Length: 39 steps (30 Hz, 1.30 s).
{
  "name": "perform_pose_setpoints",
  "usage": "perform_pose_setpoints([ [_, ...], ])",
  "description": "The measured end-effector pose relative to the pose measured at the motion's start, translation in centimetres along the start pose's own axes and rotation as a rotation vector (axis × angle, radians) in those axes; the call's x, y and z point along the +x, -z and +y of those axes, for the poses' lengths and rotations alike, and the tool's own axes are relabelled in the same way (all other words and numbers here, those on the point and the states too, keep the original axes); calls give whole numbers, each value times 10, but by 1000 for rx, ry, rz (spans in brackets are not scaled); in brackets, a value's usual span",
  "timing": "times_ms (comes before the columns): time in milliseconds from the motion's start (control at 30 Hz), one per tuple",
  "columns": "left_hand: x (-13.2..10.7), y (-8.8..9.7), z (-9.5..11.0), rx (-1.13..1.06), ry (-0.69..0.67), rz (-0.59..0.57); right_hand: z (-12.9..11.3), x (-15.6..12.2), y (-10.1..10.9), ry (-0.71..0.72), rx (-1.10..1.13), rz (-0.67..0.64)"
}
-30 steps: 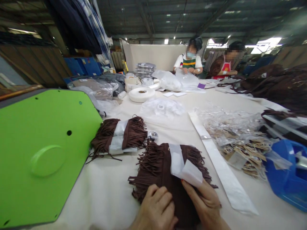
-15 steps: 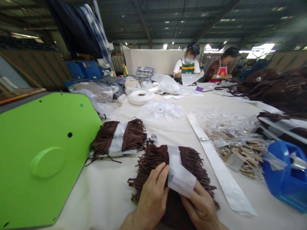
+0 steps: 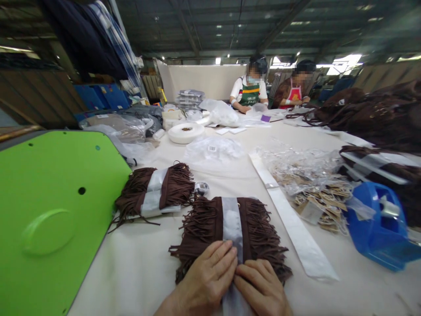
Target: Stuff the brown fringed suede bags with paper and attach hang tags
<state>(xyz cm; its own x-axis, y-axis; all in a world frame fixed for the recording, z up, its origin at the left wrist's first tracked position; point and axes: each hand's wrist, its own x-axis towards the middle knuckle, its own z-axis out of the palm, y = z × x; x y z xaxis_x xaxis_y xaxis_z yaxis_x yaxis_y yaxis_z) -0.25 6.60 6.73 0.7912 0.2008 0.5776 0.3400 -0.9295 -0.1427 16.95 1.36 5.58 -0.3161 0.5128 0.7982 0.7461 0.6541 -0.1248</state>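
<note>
A brown fringed fabric piece (image 3: 210,224) lies on the white table (image 3: 138,267) in front of me, with a white paper band (image 3: 232,224) running down its middle. My left hand (image 3: 205,281) lies on the fabric with its fingertips pressed on the band's near end. My right hand (image 3: 263,287) is curled beside it, fingers pressing the same band from the right. A second brown fringed bundle (image 3: 154,193) wrapped in a white band rests to the left, behind the first.
A large green panel (image 3: 49,210) fills the left. A blue tape dispenser (image 3: 378,228) stands at right, beside a clear bag of paper tags (image 3: 315,193) and a long white strip (image 3: 289,219). Two people (image 3: 250,87) work at the far end. Brown garments (image 3: 378,118) are piled far right.
The loose end of the white band, lifted a second ago, now lies flat down the fabric. Both hands have come together over its near end.
</note>
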Motion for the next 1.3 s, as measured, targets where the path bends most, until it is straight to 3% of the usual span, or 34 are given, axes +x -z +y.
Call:
perform_pose_setpoints([
  [100, -5, 3, 1, -12, -39, -35, -2, -8, -3, 0, -13, 83],
  [233, -10, 2, 3, -50, -66, -30, -6, -21, 5, 30, -26, 48],
  [367, -15, 0, 7, -125, -41, 98, -2, -48, 24, -27, -112, 13],
  [433, -19, 4, 9, -110, -68, 41, 4, -63, 38, -47, -153, -53],
  [533, -24, 12, 9, -56, -134, -154, 9, -77, 55, -109, -206, -115],
  [600, -27, 14, 9, -37, -142, -154, 6, -80, 59, -100, -234, -83],
  [733, -29, 12, 11, -8, -145, -92, -14, -78, 43, 16, -194, -80],
  [867, -27, 11, 13, 39, -160, -82, -29, -69, 23, 10, -147, 7],
  [1000, -22, 8, 11, 76, -179, -56, -28, -59, 21, 72, -167, -135],
  [1300, 2, -14, -3, 93, -143, -12, -28, -45, 10, 103, -43, -103],
])
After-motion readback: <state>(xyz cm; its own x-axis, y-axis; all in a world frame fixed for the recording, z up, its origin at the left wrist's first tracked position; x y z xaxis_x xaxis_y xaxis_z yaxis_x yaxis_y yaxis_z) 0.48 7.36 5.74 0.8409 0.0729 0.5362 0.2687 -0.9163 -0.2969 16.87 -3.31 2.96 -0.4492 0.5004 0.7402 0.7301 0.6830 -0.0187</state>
